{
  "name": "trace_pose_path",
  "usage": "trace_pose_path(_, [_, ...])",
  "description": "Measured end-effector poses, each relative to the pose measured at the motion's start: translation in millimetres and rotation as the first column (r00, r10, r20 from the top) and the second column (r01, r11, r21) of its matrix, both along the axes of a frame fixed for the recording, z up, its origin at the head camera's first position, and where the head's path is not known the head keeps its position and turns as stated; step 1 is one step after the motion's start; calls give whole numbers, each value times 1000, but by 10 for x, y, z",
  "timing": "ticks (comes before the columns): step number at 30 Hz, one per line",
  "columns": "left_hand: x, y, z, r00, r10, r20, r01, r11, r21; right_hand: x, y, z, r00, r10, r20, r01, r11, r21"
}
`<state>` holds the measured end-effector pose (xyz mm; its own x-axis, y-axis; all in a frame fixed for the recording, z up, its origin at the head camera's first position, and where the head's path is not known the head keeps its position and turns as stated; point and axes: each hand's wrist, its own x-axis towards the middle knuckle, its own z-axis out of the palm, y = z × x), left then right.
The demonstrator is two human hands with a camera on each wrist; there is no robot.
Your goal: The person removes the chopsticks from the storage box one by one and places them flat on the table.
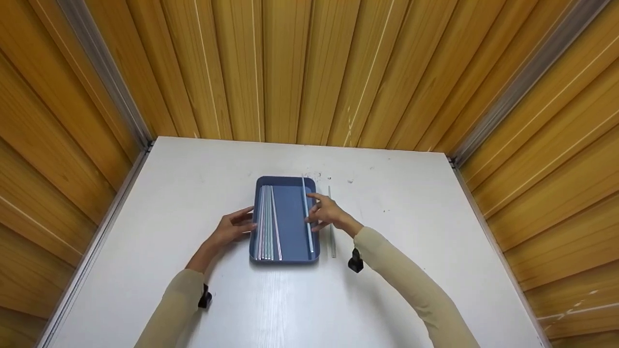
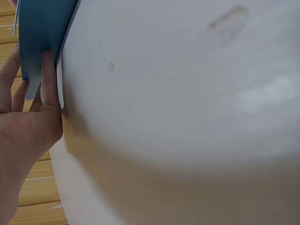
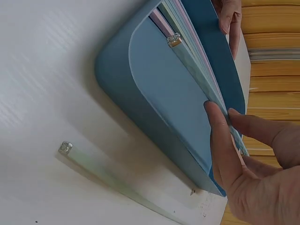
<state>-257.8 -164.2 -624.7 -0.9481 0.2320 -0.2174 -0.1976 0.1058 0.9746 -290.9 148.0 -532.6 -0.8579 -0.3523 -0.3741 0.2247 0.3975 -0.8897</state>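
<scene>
A blue rectangular tray lies on the table. Along its left side rest several pastel chopsticks, one pink one slanting away from the others. My right hand pinches a pale blue chopstick between thumb and fingers, over the tray's right side. Its square end has a shiny, patterned tip. My left hand touches the tray's left wall with fairly straight fingers; in the left wrist view the fingers lie against the blue wall. Right of the tray, a pale green chopstick lies on the table, partly hidden by my right hand in the head view.
The white table has small specks and marks beyond and right of the tray. Wood-patterned panels stand behind and at both sides, with metal rails at the corners. Each sleeve carries a small black device near the wrist.
</scene>
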Motion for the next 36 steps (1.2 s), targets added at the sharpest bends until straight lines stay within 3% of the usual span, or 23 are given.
trace_pose_path(18, [4,-7,-26,1000,7,0,-7,1000,17,5,382,57,999,-44,-7,44,999,9])
trace_pose_path(30, [-9,-15,-24,1000,-2,17,2,1000,8,-46,583,-17,997,-80,-9,81,995,52])
trace_pose_path(36, [10,-8,-22,1000,-7,-14,7,1000,23,-51,683,-55,995,-96,-16,97,994,59])
